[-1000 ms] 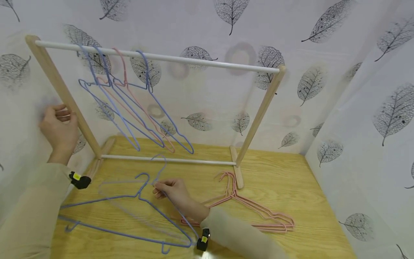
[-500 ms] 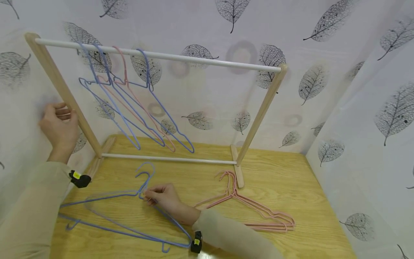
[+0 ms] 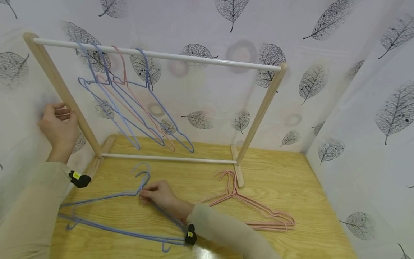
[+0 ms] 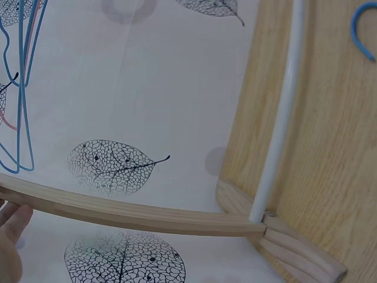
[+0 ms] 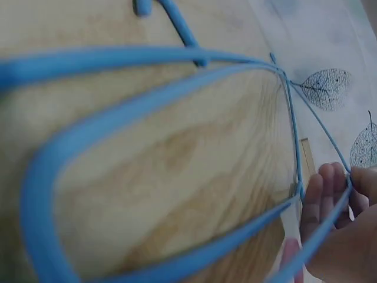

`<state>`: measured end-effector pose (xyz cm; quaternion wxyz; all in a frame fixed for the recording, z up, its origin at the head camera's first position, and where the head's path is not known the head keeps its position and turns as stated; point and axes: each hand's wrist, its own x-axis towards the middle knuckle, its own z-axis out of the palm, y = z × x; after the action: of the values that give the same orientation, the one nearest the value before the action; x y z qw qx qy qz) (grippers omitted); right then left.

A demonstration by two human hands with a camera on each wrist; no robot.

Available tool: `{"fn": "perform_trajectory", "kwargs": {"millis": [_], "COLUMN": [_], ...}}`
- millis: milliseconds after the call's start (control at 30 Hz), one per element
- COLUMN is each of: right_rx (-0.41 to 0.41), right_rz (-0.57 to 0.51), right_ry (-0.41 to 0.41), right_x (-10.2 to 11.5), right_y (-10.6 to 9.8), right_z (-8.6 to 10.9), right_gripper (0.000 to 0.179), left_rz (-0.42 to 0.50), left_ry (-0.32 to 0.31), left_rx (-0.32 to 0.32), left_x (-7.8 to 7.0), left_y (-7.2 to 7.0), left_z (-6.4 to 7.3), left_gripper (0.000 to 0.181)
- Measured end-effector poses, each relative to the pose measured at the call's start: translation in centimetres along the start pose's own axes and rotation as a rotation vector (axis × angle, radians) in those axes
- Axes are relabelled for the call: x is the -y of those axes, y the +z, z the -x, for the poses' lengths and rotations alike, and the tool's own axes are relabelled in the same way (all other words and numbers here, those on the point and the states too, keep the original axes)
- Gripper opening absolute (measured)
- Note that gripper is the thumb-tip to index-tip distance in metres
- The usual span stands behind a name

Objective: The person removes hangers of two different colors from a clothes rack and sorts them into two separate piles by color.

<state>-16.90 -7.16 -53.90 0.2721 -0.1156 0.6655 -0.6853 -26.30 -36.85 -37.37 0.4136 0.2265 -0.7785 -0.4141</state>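
Head: left hand (image 3: 59,126) grips post (image 3: 63,91), right hand (image 3: 162,198) pinches crosswise blue hanger (image 3: 129,234), hook forward.

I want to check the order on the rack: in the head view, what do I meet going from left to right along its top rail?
Left wooden post, first blue hanger, second blue hanger, pink hanger, third blue hanger, right wooden post.

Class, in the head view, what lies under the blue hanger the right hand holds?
Another blue hanger lies beneath the held hanger, on the table. The right hand and wrist camera cover part of its right side; the left sleeve hides its left end.
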Motion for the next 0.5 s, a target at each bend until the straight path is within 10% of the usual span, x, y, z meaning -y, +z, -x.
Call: {"fn": "perform_trajectory", "kwargs": {"millis": [500], "right_rx": [-0.083], "right_rz": [0.345], "right_ry": [-0.044], "right_x": [0.6], "right_y": [-1.6], "right_z": [-0.3], "right_gripper": [0.019], "left_rz": [-0.018], "left_ry": [-0.028], "left_rx": [0.016], "left_x": [-0.5], "left_y": [-0.1], "left_z": [0.4], "left_gripper": [0.035]}}
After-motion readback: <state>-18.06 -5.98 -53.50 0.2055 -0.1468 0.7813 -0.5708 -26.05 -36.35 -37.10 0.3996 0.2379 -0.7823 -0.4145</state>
